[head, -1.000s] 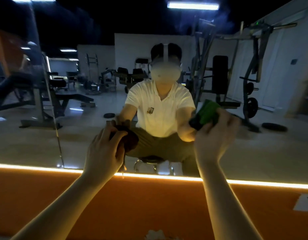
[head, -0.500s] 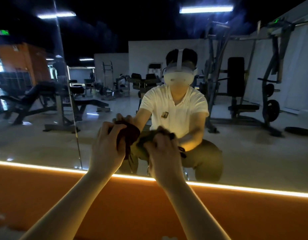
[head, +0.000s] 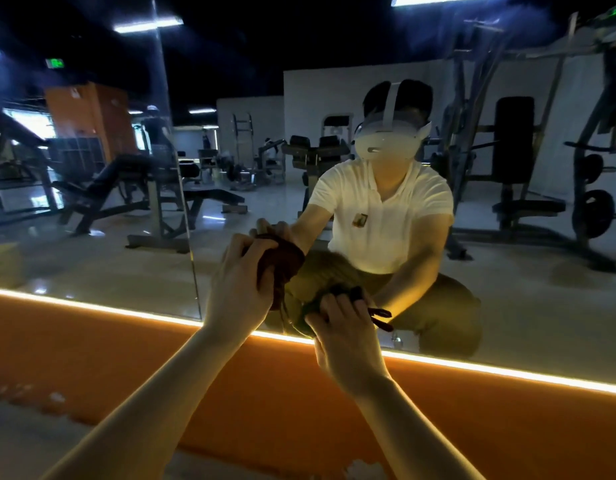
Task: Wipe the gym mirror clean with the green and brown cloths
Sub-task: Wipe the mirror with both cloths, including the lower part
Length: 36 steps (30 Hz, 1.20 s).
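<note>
Two bare hands are held out against a large wall-mounted glass gym mirror (head: 92, 258). A crumpled dark brown cloth (head: 286, 258) is gripped by the left hand (head: 239, 289), fingers curled round it, and is pressed to the glass. A bunched green cloth (head: 346, 292) is clamped in the right hand (head: 346, 337) and is also against the glass; it reads almost black in this light, and a dark loose end (head: 381, 315) is seen trailing to the right of the fingers. The left hand is placed higher, the right hand lower and to its right, just above the mirror's bottom edge. The hands are near each other but apart.

A glowing yellow light strip (head: 109, 308) is run along the mirror's lower edge, with a flat orange wall band (head: 126, 358) beneath it. A vertical seam between mirror panels (head: 182, 202) is seen left of the left hand.

In the reflection a crouched person in a white short-sleeved shirt (head: 386, 216) and a white headset (head: 386, 143) is shown. Black padded gym benches (head: 126, 181) are reflected on the left, and a dark metal weight machine (head: 514, 161) on the right.
</note>
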Each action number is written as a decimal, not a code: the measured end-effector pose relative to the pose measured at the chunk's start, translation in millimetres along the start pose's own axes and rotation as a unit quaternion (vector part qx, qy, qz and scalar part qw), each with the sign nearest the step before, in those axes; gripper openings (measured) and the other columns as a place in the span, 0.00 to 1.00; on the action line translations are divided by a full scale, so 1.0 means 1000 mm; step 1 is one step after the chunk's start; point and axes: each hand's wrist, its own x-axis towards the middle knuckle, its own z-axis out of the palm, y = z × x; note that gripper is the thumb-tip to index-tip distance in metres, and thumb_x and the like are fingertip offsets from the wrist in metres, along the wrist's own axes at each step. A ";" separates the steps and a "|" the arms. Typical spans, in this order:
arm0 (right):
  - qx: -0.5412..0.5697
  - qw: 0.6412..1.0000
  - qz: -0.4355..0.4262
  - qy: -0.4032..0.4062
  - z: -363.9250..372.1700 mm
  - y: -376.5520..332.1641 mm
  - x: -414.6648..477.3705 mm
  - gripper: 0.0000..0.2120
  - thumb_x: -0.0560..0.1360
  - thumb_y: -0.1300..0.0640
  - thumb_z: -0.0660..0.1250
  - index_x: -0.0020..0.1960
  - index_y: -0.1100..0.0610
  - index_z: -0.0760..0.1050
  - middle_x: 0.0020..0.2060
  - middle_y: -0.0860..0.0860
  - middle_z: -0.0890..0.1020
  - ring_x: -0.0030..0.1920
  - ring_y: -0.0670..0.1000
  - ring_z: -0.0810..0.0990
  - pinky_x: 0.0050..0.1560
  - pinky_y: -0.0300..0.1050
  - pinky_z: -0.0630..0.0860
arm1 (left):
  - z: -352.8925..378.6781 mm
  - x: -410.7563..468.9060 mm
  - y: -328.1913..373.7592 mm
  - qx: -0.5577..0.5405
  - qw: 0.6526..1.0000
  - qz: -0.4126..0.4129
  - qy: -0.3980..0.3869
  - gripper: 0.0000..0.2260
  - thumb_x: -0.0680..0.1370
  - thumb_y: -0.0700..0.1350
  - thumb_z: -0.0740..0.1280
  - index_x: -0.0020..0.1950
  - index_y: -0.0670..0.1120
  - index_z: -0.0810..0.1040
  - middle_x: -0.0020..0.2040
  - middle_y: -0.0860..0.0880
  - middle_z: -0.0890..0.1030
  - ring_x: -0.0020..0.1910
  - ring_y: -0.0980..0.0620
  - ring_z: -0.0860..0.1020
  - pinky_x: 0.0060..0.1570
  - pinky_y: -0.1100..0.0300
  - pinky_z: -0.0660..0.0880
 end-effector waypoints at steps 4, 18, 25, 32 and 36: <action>0.007 0.995 0.070 0.066 -0.030 0.006 0.045 0.13 0.72 0.58 0.75 0.56 0.54 0.80 0.55 0.56 0.77 0.57 0.57 0.78 0.60 0.55 0.75 | -0.002 -0.008 -0.007 0.005 1.000 -0.004 -0.014 0.15 0.78 0.38 0.71 0.64 0.45 0.77 0.57 0.46 0.74 0.53 0.53 0.73 0.52 0.55 0.77; -0.003 0.994 -0.071 -0.082 -0.001 -0.003 -0.011 0.18 0.64 0.54 0.83 0.52 0.49 0.84 0.52 0.53 0.80 0.52 0.54 0.79 0.55 0.53 0.78 | -0.004 -0.011 -0.029 -0.093 0.988 -0.121 0.034 0.16 0.79 0.37 0.69 0.64 0.48 0.75 0.62 0.47 0.73 0.60 0.45 0.77 0.52 0.53 0.79; 0.009 0.940 0.255 0.226 -0.083 0.079 0.057 0.18 0.78 0.60 0.65 0.68 0.57 0.74 0.60 0.60 0.74 0.58 0.58 0.75 0.58 0.59 0.77 | 0.003 -0.011 -0.023 -0.103 0.986 -0.127 0.042 0.17 0.78 0.34 0.70 0.65 0.44 0.75 0.60 0.52 0.68 0.55 0.53 0.73 0.48 0.51 0.82; 0.071 0.969 0.154 0.183 0.004 -0.003 0.048 0.18 0.79 0.59 0.65 0.68 0.57 0.77 0.60 0.58 0.71 0.59 0.58 0.73 0.58 0.51 0.75 | -0.006 -0.009 -0.030 -0.099 0.990 -0.102 0.006 0.17 0.78 0.36 0.70 0.65 0.47 0.74 0.59 0.54 0.68 0.55 0.52 0.75 0.48 0.52 0.83; 0.048 0.998 0.000 0.031 0.029 -0.040 0.025 0.18 0.72 0.63 0.72 0.60 0.51 0.82 0.52 0.52 0.76 0.51 0.53 0.77 0.54 0.48 0.77 | -0.008 -0.012 -0.037 -0.085 0.994 -0.072 0.013 0.15 0.78 0.36 0.69 0.63 0.48 0.74 0.58 0.54 0.68 0.54 0.51 0.74 0.49 0.48 0.82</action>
